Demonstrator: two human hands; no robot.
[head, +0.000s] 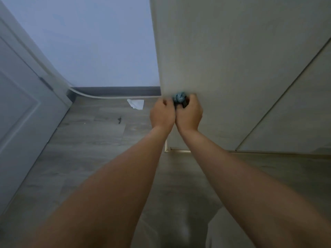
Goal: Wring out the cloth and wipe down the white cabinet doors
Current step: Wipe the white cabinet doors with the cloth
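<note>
Grey wood-look floor [80, 140] spreads widest of all, running out to the left of and below both hands, open from the forearms across to the panelled door [19, 104] that stands far left of the left hand. Beyond the hands and to their left rises a pale wall [98, 42] with a dark skirting board [116, 91] along its foot. Right of the hands and behind them stands the white cabinet [223, 59]; its outer vertical edge drops down just above the left hand, and a seam between two door panels slants well to the right of the right hand. The cabinet's bottom edge, with a light trim strip, shows below the wrists. A scrap of white paper [137, 104] lies on the floor just left of the left hand, near the skirting, and a small dark speck lies farther left and lower.

Both bare arms reach forward, nearly straight, wrists close together. The left hand [162, 115] and right hand [189, 115] sit side by side, touching, fingers curled in tight fists around the cloth [179, 98], a bluish, bunched wad that pokes out above and between them, right in front of the cabinet's lower face. The fingertips are blurred.
</note>
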